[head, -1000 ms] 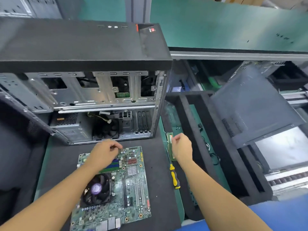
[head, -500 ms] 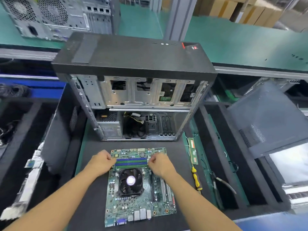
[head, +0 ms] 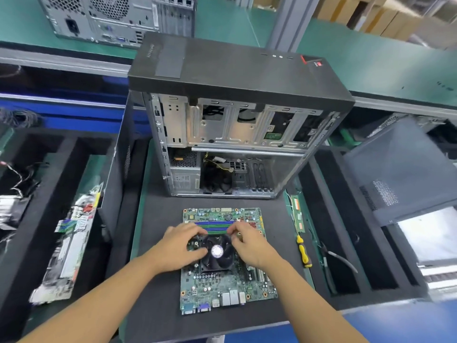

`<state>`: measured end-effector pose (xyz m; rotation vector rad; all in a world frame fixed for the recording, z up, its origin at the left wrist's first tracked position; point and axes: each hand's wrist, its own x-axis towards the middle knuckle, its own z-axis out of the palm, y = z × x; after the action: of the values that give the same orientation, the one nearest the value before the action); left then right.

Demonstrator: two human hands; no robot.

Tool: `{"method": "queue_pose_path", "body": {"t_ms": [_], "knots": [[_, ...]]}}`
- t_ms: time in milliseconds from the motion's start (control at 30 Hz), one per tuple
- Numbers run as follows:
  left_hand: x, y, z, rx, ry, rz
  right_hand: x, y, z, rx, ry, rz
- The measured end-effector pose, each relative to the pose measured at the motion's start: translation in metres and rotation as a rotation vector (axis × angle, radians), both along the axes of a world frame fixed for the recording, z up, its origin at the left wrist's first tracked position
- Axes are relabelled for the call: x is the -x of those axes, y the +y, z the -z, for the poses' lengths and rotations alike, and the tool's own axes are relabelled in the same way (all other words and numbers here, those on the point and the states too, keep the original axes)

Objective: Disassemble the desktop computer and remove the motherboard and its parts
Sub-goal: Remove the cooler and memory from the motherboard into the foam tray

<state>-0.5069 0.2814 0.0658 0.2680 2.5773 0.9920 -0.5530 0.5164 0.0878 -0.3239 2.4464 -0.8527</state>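
The green motherboard [head: 222, 283] lies flat on the black mat in front of the opened black tower case [head: 235, 115]. A black CPU cooler fan [head: 218, 256] sits on the board, with blue and green memory slots [head: 214, 226] just beyond it. My left hand [head: 179, 247] grips the fan's far left corner, thumb lying across the fan top. At the far right corner of the fan, my right hand [head: 251, 246] has its fingers curled on the edge. What the fingertips hold under the hands is hidden.
A memory stick [head: 298, 214], a yellow screwdriver [head: 303, 253] and pliers [head: 338, 261] lie in the tray strip right of the mat. A grey side panel [head: 400, 169] leans at the right. Other boards [head: 71, 243] lie in the left foam tray. Another tower [head: 111, 18] stands behind.
My right hand left the memory stick in the right tray and came to the board. Both hands then moved from the memory slots down onto the cooler fan's far corners.
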Motion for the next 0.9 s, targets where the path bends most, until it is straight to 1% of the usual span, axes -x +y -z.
{"method": "queue_pose_path", "body": {"t_ms": [100, 200, 300, 467, 533, 600, 700, 800, 833, 900], "knots": [[-0.007, -0.003, 0.003, -0.003, -0.077, -0.021, -0.005, 0.002, -0.001, 0.042, -0.034, 0.069], [-0.009, -0.007, 0.006, -0.042, -0.129, -0.067, -0.008, 0.004, -0.002, 0.04, -0.062, 0.111], [-0.01, -0.008, 0.008, -0.068, -0.144, -0.072, -0.009, 0.008, -0.003, 0.052, -0.12, 0.139], [-0.011, -0.014, 0.007, -0.099, -0.101, -0.047, -0.012, 0.015, -0.001, 0.06, -0.103, 0.175], [-0.009, -0.013, 0.008, -0.128, -0.064, -0.098, -0.013, 0.014, 0.001, 0.043, -0.076, 0.195], [-0.007, -0.013, 0.01, -0.145, -0.043, -0.152, -0.012, 0.01, 0.003, -0.003, -0.007, 0.18], [-0.005, -0.015, 0.015, -0.15, -0.068, -0.178, -0.012, 0.008, 0.003, -0.047, 0.027, 0.164], [-0.001, -0.015, 0.016, -0.126, -0.061, -0.131, -0.01, 0.019, 0.0, -0.035, 0.033, 0.271], [0.001, -0.014, 0.014, -0.119, -0.022, -0.126, -0.009, 0.025, -0.001, -0.027, 0.046, 0.32], [0.009, -0.009, 0.008, -0.118, 0.12, -0.18, -0.006, 0.037, -0.003, -0.029, 0.068, 0.375]]}}
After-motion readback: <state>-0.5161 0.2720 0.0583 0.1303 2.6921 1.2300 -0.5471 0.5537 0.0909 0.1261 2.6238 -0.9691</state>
